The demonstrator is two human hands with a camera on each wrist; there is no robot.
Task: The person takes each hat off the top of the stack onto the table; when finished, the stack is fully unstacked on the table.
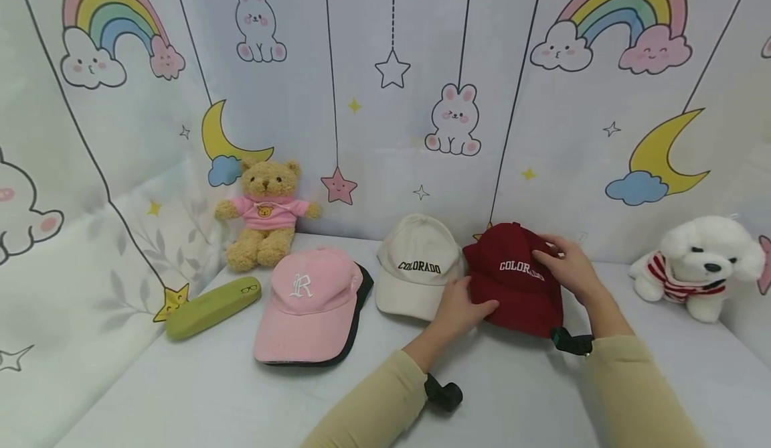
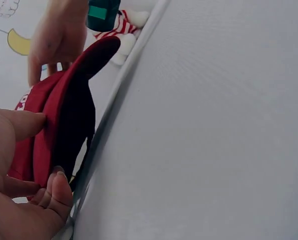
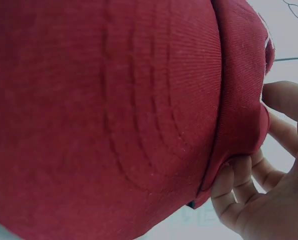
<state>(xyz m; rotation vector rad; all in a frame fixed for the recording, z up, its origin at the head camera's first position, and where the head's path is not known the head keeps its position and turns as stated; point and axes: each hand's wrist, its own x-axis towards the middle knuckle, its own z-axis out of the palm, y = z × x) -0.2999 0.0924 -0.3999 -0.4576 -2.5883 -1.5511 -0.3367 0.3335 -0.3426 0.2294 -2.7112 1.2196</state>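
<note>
Tan sleeves [image 1: 373, 404] up front, then two busy hands: left hand [image 1: 456, 307] pinches the brim of the red cap [image 1: 521, 301], right hand [image 1: 569, 267] grips its crown from the side. That cap's just right of the white cap [image 1: 415, 250]. Farther left: pink cap [image 1: 310, 294], green case [image 1: 211, 309], teddy bear [image 1: 268, 213]. Far right, one fluffy toy dog [image 1: 689, 254].

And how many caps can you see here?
3 plainly: a pink cap at left, a white cap in the middle, a red cap right of that. The dark rim under the pink one may be another.
</note>
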